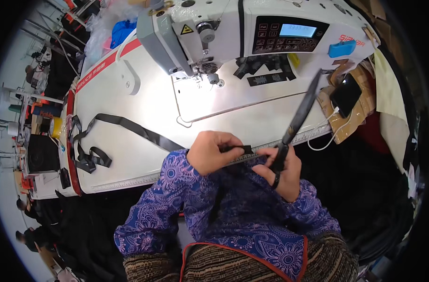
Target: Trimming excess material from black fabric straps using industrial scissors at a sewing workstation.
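Note:
Between thumb and fingers of my left hand (214, 151) is the end of a black fabric tape (140, 130), held over the table's near edge. The tape runs left across the white table and ends in loose loops. My right hand (285, 172) holds large dark scissors (300, 109) by the handles, blades pointing up and away. Its fingertips are close to the short tape end that sticks out of my left hand. A printed measuring scale (126, 182) lies along the near edge, under the hands.
An industrial sewing machine (196, 35) stands at the back, its needle area lit. Black cut pieces (267, 70) lie beneath its arm. At right, a phone (346, 95) with a white cable rests on cardboard (362, 112). Several people are far off at left.

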Action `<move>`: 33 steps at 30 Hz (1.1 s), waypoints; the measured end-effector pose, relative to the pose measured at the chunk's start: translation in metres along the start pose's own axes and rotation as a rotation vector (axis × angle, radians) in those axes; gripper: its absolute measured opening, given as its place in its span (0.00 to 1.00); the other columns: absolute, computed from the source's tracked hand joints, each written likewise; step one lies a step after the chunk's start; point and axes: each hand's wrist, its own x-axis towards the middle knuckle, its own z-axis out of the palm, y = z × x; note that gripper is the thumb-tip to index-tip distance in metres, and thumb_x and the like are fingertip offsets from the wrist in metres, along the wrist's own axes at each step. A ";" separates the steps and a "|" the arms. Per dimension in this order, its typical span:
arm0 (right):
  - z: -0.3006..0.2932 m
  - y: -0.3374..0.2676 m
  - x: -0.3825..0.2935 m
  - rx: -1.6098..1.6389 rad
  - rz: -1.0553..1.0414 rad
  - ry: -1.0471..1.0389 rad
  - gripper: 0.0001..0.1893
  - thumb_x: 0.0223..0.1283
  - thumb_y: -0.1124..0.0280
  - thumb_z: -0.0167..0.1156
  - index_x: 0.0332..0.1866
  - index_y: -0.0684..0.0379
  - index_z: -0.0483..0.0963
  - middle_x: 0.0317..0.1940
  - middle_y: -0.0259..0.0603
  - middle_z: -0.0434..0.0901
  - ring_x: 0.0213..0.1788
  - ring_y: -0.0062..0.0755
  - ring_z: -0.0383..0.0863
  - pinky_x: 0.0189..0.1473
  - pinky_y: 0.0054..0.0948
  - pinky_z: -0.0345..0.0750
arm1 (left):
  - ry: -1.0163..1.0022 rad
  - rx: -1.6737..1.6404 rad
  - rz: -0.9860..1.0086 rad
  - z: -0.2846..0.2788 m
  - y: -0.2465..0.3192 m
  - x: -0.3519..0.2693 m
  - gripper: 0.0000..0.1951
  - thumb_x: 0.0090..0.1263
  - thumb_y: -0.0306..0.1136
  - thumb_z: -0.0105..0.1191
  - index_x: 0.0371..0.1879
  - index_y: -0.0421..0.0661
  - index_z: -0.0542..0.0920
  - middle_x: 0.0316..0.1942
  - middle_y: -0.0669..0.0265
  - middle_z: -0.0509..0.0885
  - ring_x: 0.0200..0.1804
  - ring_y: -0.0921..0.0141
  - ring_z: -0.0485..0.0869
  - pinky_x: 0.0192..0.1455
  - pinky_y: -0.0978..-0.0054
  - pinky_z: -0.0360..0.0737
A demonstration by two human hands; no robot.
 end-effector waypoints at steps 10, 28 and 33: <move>0.015 0.006 0.019 -0.010 -0.046 0.164 0.10 0.52 0.76 0.65 0.34 0.65 0.69 0.22 0.31 0.73 0.23 0.14 0.70 0.27 0.15 0.68 | -0.095 0.012 -0.200 -0.039 -0.019 -0.021 0.07 0.60 0.22 0.59 0.36 0.35 0.82 0.27 0.66 0.84 0.28 0.80 0.79 0.33 0.85 0.77; -0.017 0.012 0.008 -0.230 -0.092 -0.021 0.18 0.43 0.74 0.70 0.31 0.62 0.65 0.19 0.32 0.73 0.21 0.18 0.71 0.26 0.20 0.69 | 0.113 -0.027 -0.394 -0.047 -0.015 -0.007 0.07 0.64 0.30 0.55 0.30 0.39 0.81 0.21 0.69 0.82 0.12 0.82 0.70 0.15 0.85 0.67; -0.036 0.012 -0.037 0.138 0.307 -0.661 0.25 0.41 0.57 0.71 0.34 0.62 0.65 0.20 0.32 0.73 0.22 0.21 0.72 0.26 0.22 0.71 | 0.126 -0.137 -0.406 -0.054 -0.019 -0.002 0.06 0.64 0.29 0.55 0.31 0.40 0.81 0.22 0.68 0.82 0.12 0.82 0.70 0.14 0.85 0.67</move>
